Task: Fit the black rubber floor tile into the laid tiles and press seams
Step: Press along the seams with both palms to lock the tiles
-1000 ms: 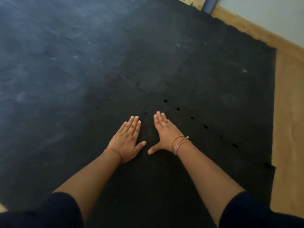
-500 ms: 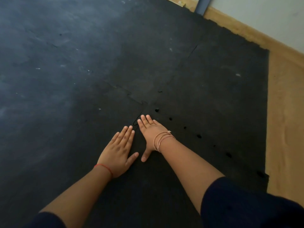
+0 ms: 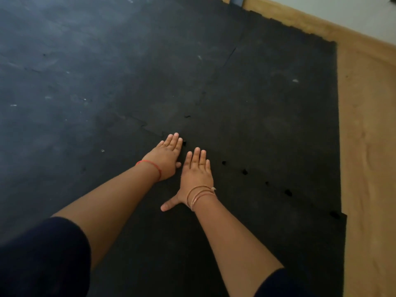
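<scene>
The black rubber floor tile (image 3: 267, 228) lies flat in the near right of the floor, its toothed far edge meeting the laid tiles (image 3: 267, 99) along a seam (image 3: 265, 183) that still shows several small dark gaps. My left hand (image 3: 168, 156), with a red thread at the wrist, lies flat with its fingertips at the corner where the seams cross. My right hand (image 3: 196, 179), with thin bangles, lies palm down just right of it on the near tile, fingers spread, thumb out to the left. Neither hand holds anything.
More laid black tiles (image 3: 75, 71) spread to the left and far side, dusty with pale specks. Bare wooden floor (image 3: 368, 168) runs along the right edge of the mat. A skirting board and pale wall (image 3: 353, 16) close the far right corner.
My left hand has slid forward to the seam corner, ahead of the right. My right hand has pulled back and shifted right, close to the toothed seam. The view has swung a little.
</scene>
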The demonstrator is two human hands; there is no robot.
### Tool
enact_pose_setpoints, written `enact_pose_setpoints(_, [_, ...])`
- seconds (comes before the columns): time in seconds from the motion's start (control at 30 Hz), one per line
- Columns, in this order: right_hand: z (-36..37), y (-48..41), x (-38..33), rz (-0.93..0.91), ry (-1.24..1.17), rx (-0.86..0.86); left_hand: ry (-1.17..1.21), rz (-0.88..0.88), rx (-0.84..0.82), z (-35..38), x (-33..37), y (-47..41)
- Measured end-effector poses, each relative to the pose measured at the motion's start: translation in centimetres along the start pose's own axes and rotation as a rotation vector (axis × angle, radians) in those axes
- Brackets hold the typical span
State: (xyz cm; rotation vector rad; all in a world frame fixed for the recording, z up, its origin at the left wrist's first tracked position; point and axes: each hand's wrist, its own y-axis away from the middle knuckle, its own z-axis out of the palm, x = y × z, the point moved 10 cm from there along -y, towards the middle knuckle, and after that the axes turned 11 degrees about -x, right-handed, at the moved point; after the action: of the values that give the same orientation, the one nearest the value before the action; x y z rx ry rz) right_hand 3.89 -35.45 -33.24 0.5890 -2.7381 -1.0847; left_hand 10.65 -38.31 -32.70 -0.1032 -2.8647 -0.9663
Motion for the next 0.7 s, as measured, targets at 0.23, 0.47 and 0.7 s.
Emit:
enact_pose_setpoints(0.23, [-0.3, 0.0, -0.3, -0.011, -0.031, -0.061, -0.087, -0.052, -0.153, 0.2, 0.4, -0.5])
enact_pose_setpoints(0.47, [-0.2, 1.6, 0.8, -0.090, -0.215, 0.078, 0.018, -0.073, -0.067, -0.3, 0.7, -0.2])
enact_pose_setpoints(0.7, [2.0, 2.7, 6.1, 0.007, -0.109, 0.089, 0.170, -0.102, 0.352, 3.3, 2.2, 2.7])
